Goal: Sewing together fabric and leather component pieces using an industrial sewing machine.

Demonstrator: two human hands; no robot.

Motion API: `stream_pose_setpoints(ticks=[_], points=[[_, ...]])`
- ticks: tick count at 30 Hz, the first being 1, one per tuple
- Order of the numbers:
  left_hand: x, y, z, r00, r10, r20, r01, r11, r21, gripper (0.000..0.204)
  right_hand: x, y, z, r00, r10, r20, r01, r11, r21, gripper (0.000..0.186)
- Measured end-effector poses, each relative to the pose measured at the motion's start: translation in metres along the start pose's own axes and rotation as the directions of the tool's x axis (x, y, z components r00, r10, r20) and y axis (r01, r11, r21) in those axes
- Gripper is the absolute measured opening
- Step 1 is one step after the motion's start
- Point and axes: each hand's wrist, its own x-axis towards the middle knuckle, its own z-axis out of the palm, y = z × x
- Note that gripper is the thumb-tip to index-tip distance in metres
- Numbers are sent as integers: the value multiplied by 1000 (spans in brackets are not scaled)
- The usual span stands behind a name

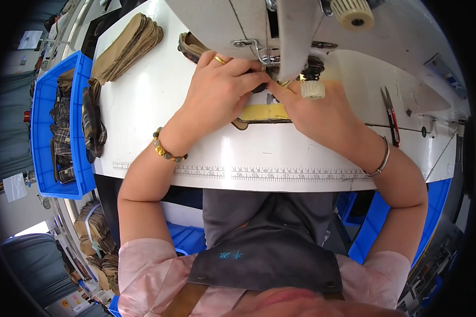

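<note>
Left hand [225, 87]: palm down, fingers bent, index and thumb tips at a dark piece [258, 88]; whether they pinch it or only press, I cannot tell.
Right hand [318, 110]: index finger reaching to the left fingertips at that piece; its other fingers are partly hidden, so its grip cannot be told.
Dark piece: on the table [158, 108], by the foot of the sewing machine [296, 47], mostly covered by fingers.
Yellow strip [264, 112]: just below the fingertips, beside the right hand; a tan edge [240, 124] shows at its left end.
Cloth piece [189, 47]: behind the left hand.
Snips [391, 117]: right of the right hand, blades pointing away.
Ruler [238, 173]: along the near edge.
Tan stack [127, 47]: far left.
Plaid pieces [93, 119]: against the blue bin [82, 158], which holds more.
</note>
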Motion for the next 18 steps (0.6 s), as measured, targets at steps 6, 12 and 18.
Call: stream_pose_setpoints(ticks=[6, 12, 18], points=[[-1, 10, 2, 999, -39, -25, 40, 999, 30, 34, 2, 0, 1, 999, -15, -31, 16, 1000, 24, 15], [0, 13, 1, 999, -16, -35, 16, 1000, 2, 39, 3, 0, 2, 999, -19, -31, 19, 1000, 7, 14], [1, 14, 4, 998, -28, -51, 29, 999, 23, 39, 2, 3, 4, 999, -14, -31, 13, 1000, -16, 14]])
